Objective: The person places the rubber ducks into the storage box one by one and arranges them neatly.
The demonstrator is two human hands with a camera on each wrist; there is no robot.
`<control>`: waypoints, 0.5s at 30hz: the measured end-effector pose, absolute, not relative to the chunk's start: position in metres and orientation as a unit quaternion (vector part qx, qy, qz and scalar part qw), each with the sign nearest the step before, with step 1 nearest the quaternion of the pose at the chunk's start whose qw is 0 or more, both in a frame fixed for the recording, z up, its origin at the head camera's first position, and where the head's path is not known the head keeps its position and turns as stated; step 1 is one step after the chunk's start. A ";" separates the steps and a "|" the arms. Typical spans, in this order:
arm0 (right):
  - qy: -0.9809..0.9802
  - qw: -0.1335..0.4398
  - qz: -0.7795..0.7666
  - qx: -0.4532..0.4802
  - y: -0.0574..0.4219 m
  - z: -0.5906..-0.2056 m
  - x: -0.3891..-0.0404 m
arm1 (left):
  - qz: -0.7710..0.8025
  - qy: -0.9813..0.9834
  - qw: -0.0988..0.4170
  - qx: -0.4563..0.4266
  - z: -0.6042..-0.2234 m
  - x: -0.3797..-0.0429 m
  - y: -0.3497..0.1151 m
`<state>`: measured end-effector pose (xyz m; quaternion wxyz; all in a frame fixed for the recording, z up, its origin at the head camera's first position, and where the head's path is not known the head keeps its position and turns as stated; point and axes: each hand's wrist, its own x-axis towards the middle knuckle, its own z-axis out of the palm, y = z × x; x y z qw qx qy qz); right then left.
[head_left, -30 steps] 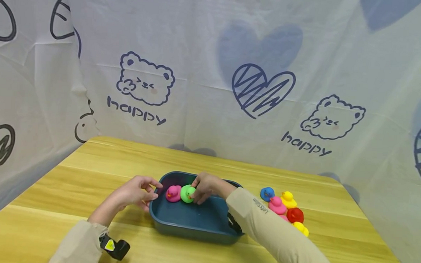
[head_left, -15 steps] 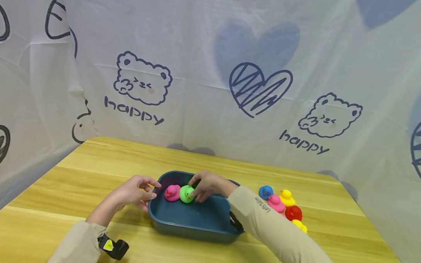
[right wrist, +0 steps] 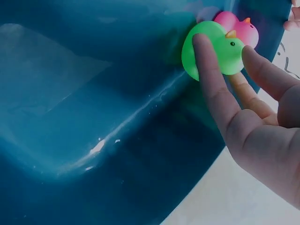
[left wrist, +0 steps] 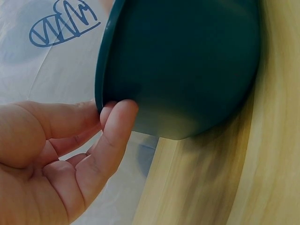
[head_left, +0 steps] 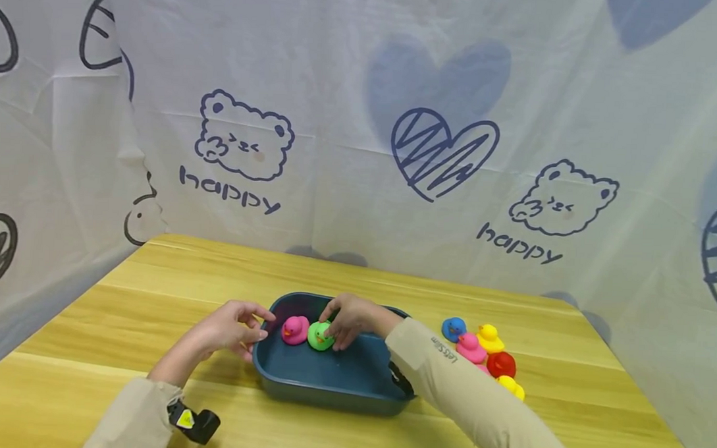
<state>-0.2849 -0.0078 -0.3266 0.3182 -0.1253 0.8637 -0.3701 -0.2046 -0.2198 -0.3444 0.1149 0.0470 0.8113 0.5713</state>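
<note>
A dark teal plastic bin (head_left: 335, 396) stands on the wooden table. My left hand (head_left: 236, 326) pinches its left rim between thumb and fingers, as the left wrist view (left wrist: 70, 154) also shows. Inside, a green rubber duck (head_left: 320, 337) sits beside a pink rubber duck (head_left: 295, 330) near the left end. Over the bin's back wall reaches my right hand (head_left: 352, 319), its fingers spread at the green duck's right side. The right wrist view has fairly straight fingers (right wrist: 218, 96) in front of the green duck and the thumb tip close to its head.
Right of the bin lies a cluster of rubber ducks: a blue duck (head_left: 453, 329), a pink duck (head_left: 471, 348), a red duck (head_left: 502, 365), and yellow ones. A printed cloth (head_left: 347, 217) hangs behind the table (head_left: 155, 269).
The green duck has shifted slightly down toward the front of the bin and tilted a little. My right fingers have spread slightly beside it. My left hand stays at the rim.
</note>
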 end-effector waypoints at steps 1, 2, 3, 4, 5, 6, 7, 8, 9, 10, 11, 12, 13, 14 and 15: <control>0.865 0.318 -0.368 -0.127 -0.007 -0.326 -0.285 | 0.571 0.812 0.115 0.048 -0.344 -0.205 -0.220; 0.865 0.316 -0.368 -0.128 -0.006 -0.325 -0.285 | 0.571 0.812 0.115 0.050 -0.344 -0.205 -0.220; 0.865 0.314 -0.370 -0.130 -0.004 -0.324 -0.286 | 0.570 0.812 0.114 0.050 -0.344 -0.205 -0.219; 0.864 0.311 -0.373 -0.131 -0.003 -0.324 -0.286 | 0.571 0.811 0.114 0.050 -0.344 -0.205 -0.219; 0.863 0.309 -0.377 -0.132 -0.001 -0.323 -0.286 | 0.572 0.811 0.115 0.051 -0.345 -0.205 -0.219; 0.861 0.307 -0.381 -0.135 0.001 -0.321 -0.286 | 0.571 0.811 0.115 0.053 -0.345 -0.205 -0.219; 0.860 0.305 -0.385 -0.138 0.004 -0.320 -0.286 | 0.571 0.811 0.115 0.054 -0.345 -0.205 -0.219; 0.858 0.304 -0.389 -0.143 0.007 -0.319 -0.286 | 0.571 0.811 0.116 0.055 -0.345 -0.205 -0.219; 0.857 0.302 -0.391 -0.148 0.010 -0.318 -0.286 | 0.571 0.811 0.116 0.057 -0.345 -0.205 -0.219; 0.855 0.303 -0.393 -0.151 0.013 -0.317 -0.286 | 0.571 0.811 0.116 0.059 -0.345 -0.204 -0.219; 0.853 0.301 -0.395 -0.157 0.017 -0.315 -0.285 | 0.570 0.811 0.116 0.061 -0.345 -0.204 -0.219; 0.851 0.302 -0.398 -0.162 0.021 -0.313 -0.285 | 0.569 0.812 0.116 0.062 -0.345 -0.204 -0.219; 0.848 0.302 -0.402 -0.171 0.025 -0.311 -0.285 | 0.569 0.812 0.116 0.062 -0.345 -0.204 -0.219; 0.843 0.303 -0.409 -0.175 0.029 -0.309 -0.284 | 0.570 0.811 0.116 0.061 -0.345 -0.203 -0.219; 0.838 0.303 -0.417 -0.180 0.034 -0.307 -0.284 | 0.569 0.812 0.115 0.062 -0.345 -0.203 -0.219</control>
